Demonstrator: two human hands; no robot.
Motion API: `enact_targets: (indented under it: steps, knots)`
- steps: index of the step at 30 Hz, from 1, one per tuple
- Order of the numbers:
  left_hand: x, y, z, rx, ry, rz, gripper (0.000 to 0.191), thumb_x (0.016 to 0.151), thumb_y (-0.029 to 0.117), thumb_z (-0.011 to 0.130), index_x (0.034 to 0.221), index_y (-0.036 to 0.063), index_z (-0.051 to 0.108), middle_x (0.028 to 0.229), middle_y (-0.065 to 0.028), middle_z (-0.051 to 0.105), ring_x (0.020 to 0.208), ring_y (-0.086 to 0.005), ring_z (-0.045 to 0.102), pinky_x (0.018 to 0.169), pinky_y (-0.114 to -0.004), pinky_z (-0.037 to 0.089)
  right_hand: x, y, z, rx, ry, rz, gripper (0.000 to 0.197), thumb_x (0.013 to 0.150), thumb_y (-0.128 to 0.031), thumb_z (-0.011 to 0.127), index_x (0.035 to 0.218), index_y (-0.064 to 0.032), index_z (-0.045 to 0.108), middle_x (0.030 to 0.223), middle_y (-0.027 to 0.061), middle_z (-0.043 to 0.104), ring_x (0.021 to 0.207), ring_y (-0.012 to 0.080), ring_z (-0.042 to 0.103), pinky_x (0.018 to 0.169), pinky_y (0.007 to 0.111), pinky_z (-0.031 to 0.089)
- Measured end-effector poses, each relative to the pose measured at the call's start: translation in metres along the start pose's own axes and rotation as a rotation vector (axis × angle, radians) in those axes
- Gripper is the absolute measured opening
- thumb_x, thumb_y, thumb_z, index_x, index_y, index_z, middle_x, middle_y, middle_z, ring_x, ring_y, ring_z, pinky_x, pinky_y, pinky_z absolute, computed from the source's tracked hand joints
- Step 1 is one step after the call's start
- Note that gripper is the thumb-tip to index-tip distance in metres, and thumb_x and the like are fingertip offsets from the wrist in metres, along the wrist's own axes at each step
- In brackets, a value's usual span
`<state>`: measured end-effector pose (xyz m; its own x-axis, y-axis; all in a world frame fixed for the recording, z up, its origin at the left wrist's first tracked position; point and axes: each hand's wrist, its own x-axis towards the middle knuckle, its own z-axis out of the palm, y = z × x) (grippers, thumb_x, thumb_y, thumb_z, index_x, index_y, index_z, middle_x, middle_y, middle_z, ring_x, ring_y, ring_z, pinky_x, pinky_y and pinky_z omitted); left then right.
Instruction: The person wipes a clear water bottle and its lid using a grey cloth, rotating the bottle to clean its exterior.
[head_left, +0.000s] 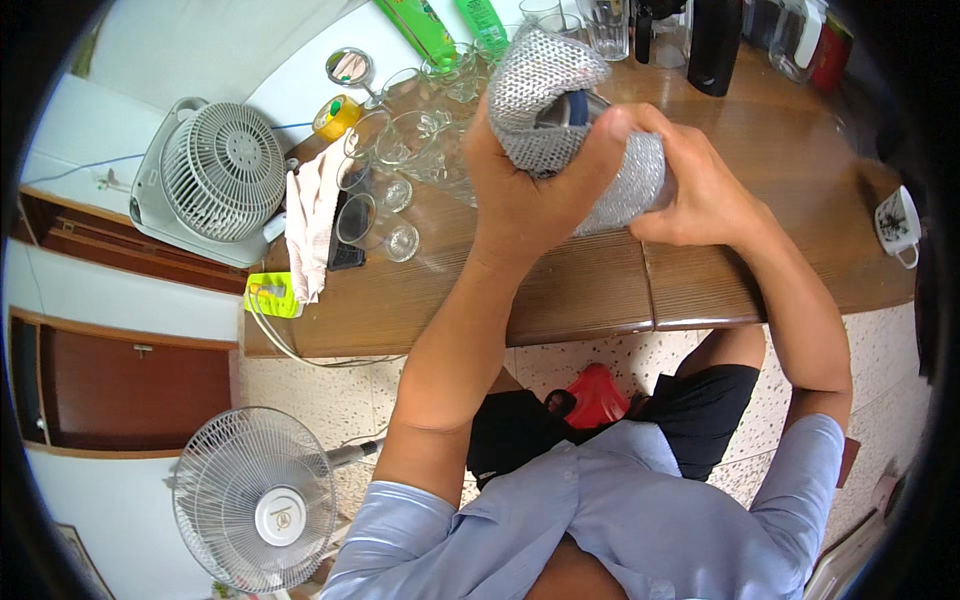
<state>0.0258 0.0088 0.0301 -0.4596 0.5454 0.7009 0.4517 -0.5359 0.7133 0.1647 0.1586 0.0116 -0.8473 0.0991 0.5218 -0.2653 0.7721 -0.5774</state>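
Above the wooden table (585, 285), my left hand (517, 187) grips a silver-grey knitted mesh cloth (544, 64) bunched around a metal container. Through a gap in the folds shows a shiny metal part with a dark blue band (577, 109); the rest of the container is hidden. My right hand (697, 180) holds the other end of the bundle, its fingers and thumb around the cloth-covered side. Just left of my hands stand several clear drinking glasses (371, 217) and a glass bowl (427, 142) with a leaf-like pattern.
A box fan (225, 165), a pink cloth (311, 217), a lime power strip (271, 294) and yellow tape (336, 118) lie leftward. Green packages (420, 30) and a black flask (712, 52) stand behind. A white mug (898, 221) lies at right. A pedestal fan (255, 502) stands lower left.
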Motion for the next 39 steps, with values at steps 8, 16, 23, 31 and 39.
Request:
enact_targets:
  steps: [8,16,23,31,39]
  knots:
    - [0.006,0.000,-0.002,0.073,0.081,-0.161,0.030,0.099,0.025,0.069,0.107,-0.0033,0.066,0.091,-0.0073,0.070,0.083,-0.0132,0.065,0.078,-0.030,0.053,-0.003,0.009,0.011,-0.529,0.217,-0.102,0.084,0.064,-0.006,0.083,0.140,-0.0014,0.048,0.119,0.0226,0.064,0.106,0.0411,0.065,0.090,0.047,0.055]
    - [0.006,-0.028,0.008,-0.103,0.180,-0.416,0.037,0.098,0.031,0.065,0.107,-0.0051,0.064,0.102,-0.0230,0.070,0.098,-0.0352,0.068,0.085,-0.045,0.051,-0.001,0.001,-0.003,-0.923,0.255,-0.197,0.087,0.056,0.006,0.077,0.139,-0.0054,0.057,0.124,0.0156,0.064,0.111,0.0358,0.064,0.091,0.043,0.054]
    - [0.011,-0.025,-0.004,0.333,0.086,0.158,0.027,0.092,0.028,0.074,0.088,0.0021,0.067,0.082,-0.0146,0.060,0.075,-0.0318,0.060,0.071,-0.041,0.049,0.001,0.003,0.003,-0.554,0.223,-0.134,0.073,0.064,0.001,0.081,0.133,0.0006,0.058,0.120,0.0195,0.066,0.111,0.0417,0.064,0.094,0.043,0.053]
    - [0.016,-0.013,-0.019,0.308,-0.215,0.618,0.018,0.080,0.029,0.080,0.082,0.0124,0.074,0.083,-0.0046,0.068,0.081,-0.0311,0.064,0.075,-0.041,0.052,0.001,0.005,-0.006,0.060,-0.107,0.106,0.065,0.071,-0.010,0.077,0.131,0.0045,0.055,0.114,0.0184,0.066,0.106,0.0253,0.064,0.093,0.035,0.051]
    - [0.007,-0.026,-0.002,0.305,0.049,0.181,0.028,0.088,0.025,0.070,0.095,-0.0020,0.069,0.090,-0.0196,0.066,0.087,-0.0363,0.065,0.079,-0.045,0.051,-0.004,0.015,-0.009,-0.655,0.158,-0.139,0.082,0.063,0.003,0.072,0.142,-0.0014,0.053,0.131,0.0204,0.064,0.120,0.0377,0.064,0.102,0.041,0.051]
